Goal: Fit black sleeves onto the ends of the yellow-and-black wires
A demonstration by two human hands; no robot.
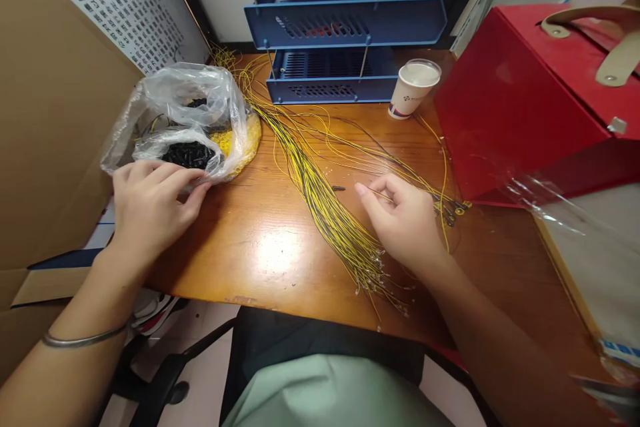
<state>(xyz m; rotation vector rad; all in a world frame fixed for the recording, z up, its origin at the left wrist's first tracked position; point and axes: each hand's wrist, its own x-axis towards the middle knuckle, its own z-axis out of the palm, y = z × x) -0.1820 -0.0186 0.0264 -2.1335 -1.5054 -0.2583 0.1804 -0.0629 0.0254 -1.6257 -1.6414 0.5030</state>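
Note:
At the front edge of a clear plastic bag point(233, 90), my left hand point(153, 197) bends its fingers over the rim, with thumb and forefinger closed on the plastic. Small black pieces point(190, 153) fill the bag's near part, and yellow ones point(223, 142) show beside them. My right hand point(403, 217) pinches a thin yellow wire point(377, 194) between thumb and forefinger. Left of that hand, a thick bundle of yellow and black wires point(320, 203) lies across the wooden table. One small black piece point(339, 188) rests next to the bundle.
Behind the wires stands a blue tiered tray point(345, 23). A paper cup point(414, 90) with liquid is near its right end. To the right sits a red box point(505, 107) with a strap handle; cardboard point(55, 113) walls the left side. Loose wires with black ends point(447, 210) lie beside my right hand.

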